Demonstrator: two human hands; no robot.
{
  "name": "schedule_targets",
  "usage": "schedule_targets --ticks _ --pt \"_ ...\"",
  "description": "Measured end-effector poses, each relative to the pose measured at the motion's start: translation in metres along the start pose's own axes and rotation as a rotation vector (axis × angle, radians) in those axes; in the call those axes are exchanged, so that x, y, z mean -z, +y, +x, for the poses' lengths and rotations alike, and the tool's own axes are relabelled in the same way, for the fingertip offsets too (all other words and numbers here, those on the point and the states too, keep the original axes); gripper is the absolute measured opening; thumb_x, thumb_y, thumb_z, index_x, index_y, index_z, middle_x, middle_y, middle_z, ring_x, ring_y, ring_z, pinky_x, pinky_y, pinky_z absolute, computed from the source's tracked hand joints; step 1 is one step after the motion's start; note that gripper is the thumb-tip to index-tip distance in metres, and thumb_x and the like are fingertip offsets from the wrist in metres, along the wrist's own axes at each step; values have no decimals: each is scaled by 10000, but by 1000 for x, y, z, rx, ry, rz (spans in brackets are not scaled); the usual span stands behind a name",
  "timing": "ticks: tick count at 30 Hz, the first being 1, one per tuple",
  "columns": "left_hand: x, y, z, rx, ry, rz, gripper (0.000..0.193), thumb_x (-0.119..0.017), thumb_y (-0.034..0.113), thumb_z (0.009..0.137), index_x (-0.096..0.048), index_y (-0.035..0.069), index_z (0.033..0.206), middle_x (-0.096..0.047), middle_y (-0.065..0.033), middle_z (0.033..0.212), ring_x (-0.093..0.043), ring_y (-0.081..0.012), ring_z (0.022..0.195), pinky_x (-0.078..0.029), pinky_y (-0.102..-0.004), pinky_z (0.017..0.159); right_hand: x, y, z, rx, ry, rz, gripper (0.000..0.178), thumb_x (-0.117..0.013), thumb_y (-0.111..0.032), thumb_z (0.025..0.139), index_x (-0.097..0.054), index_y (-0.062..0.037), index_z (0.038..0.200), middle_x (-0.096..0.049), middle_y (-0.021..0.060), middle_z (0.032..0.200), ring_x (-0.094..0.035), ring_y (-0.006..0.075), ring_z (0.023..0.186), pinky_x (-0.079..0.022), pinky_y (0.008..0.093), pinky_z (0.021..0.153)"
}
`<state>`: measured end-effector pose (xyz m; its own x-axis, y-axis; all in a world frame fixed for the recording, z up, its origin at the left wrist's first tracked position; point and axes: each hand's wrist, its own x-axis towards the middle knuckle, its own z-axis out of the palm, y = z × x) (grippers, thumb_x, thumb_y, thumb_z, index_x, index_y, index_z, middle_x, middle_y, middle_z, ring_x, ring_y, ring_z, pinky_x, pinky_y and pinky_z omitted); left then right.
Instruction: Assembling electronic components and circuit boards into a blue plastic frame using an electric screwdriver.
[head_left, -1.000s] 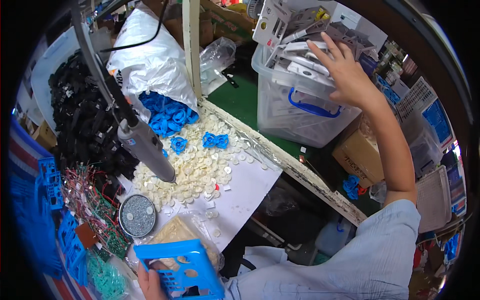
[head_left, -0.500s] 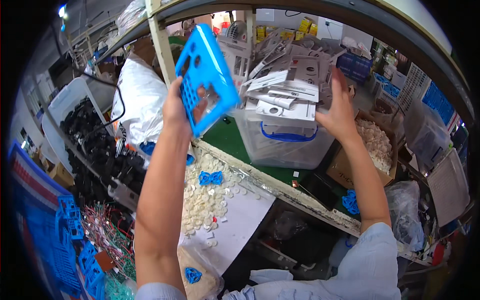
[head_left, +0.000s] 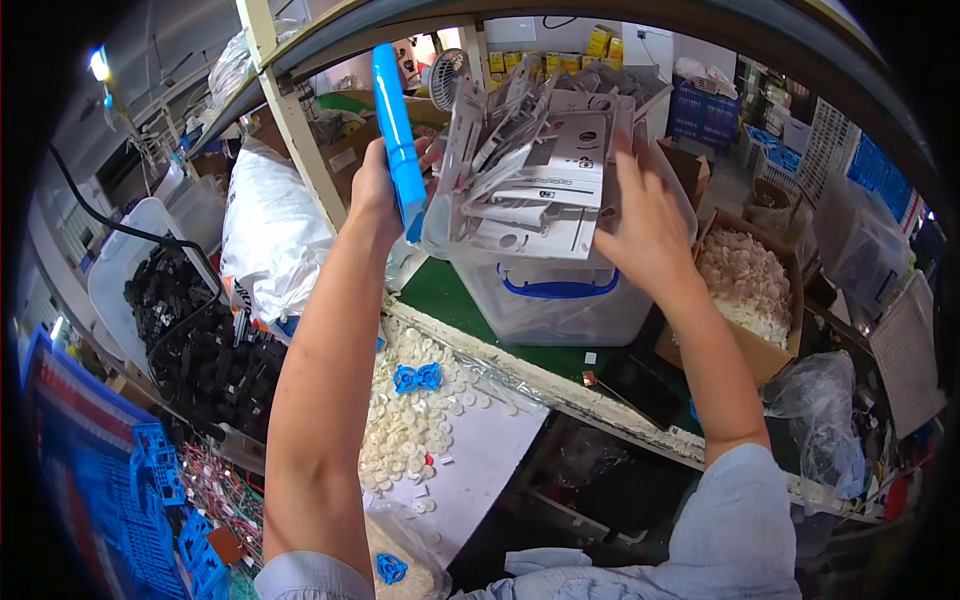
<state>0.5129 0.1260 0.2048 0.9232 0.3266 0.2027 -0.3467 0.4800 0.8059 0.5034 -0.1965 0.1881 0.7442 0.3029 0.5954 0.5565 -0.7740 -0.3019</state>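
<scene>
My left hand (head_left: 372, 192) grips a blue plastic panel (head_left: 397, 130), held upright and nearly edge-on to me at the left of a clear plastic bin (head_left: 580, 322). A blue handle (head_left: 558, 288) runs across the front of this bin. Heaped in it are printed leaflets (head_left: 565, 165), some folded and tilted, rising above the rim. At the right side of the heap is my right hand (head_left: 645, 225), open, fingers stretched upward and thumb apart by the leaflets' edge. Whether its fingertips press on the paper, I cannot tell.
A cardboard box of pale small parts (head_left: 745, 280) stands at right. White discs (head_left: 405, 425) and blue round parts (head_left: 417, 377) lie on the lower surface. Left are a white sack (head_left: 270, 220) and a tub of black parts (head_left: 200, 320). A shelf post (head_left: 290, 120) rises behind.
The blue panel has turned from showing its cut-out face to nearly edge-on. My right hand has moved left and slightly down against the leaflets, whose top sheets have shifted.
</scene>
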Motion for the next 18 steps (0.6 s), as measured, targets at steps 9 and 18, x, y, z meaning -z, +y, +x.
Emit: schedule_targets --ticks 9,18 --pt "29 -29 -5 194 204 381 361 -436 389 1031 -657 108 981 -644 -66 796 -614 -211 656 -521 -386 601 -45 33 -13 336 535 -121 236 -753 -252 771 -623 -95 653 -631 83 688 -617 292 681 -468 388 687" --pt "4 -19 -30 299 274 149 365 -432 396 1033 -593 138 832 -593 -75 689 -562 -259 559 -454 -489 505 -47 72 3 341 692 -4 221 -746 -274 772 -640 -124 649 -635 69 652 -640 292 626 -468 380 553"
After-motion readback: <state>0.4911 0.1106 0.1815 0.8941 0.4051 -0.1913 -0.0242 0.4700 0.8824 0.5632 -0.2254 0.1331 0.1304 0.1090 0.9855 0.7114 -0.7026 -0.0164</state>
